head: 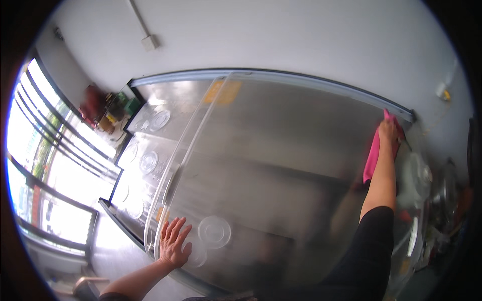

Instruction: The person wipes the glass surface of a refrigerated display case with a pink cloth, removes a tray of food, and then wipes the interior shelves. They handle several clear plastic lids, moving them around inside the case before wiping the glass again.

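Observation:
My right hand (388,131) grips a pink cloth (372,158) at the far right end of a wide glass or clear plastic panel (263,150), near its top corner. The cloth hangs down beside my forearm. At the lower left, my left hand (175,244) rests with fingers spread at the edge of the sliding panels, near a long clear handle (171,184). Round clear plastic lids (214,232) show just to the right of that hand. More clear lids (148,161) lie on the metal surface at the left.
A light metal rail (263,73) runs along the far side against a white wall (244,34). Bottles and containers (109,109) stand in the left corner by a barred window (56,143). Metal cookware (446,188) crowds the right side.

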{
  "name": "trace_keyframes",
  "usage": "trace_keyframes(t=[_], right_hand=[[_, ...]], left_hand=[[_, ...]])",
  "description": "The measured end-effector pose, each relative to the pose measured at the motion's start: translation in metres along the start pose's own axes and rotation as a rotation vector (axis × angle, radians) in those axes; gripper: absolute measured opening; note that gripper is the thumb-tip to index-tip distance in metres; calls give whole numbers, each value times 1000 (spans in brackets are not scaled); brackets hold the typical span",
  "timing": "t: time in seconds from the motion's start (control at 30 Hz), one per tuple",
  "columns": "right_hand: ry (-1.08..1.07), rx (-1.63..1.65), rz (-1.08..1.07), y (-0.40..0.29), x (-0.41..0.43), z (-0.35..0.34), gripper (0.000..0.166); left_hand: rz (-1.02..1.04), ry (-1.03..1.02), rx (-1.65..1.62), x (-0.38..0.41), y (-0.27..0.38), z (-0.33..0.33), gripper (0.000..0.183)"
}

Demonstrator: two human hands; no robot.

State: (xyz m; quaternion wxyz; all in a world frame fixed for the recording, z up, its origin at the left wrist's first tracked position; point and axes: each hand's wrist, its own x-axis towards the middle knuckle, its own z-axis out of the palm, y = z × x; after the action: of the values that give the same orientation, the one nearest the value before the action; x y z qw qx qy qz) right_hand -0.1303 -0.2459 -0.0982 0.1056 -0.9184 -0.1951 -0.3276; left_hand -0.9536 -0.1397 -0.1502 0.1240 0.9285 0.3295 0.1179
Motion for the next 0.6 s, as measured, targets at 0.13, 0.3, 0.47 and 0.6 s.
trace_keyframes(t=[0.13,0.3,0.47,0.6], right_hand=[[-3,202,-365,-167,30,67,42],[-445,433,-584,-418,-52,47,52],[-375,514,-669,-523,-157,-10,53],[-288,474,-875,-506,-180,-25,49]], left_hand=[[-24,-41,-32,5,-2,6,65],[-36,-81,-34,1,-5,3,69],[-43,-66,-88,-3,-12,7,68],[-5,10,-124,6,-9,4,61]])
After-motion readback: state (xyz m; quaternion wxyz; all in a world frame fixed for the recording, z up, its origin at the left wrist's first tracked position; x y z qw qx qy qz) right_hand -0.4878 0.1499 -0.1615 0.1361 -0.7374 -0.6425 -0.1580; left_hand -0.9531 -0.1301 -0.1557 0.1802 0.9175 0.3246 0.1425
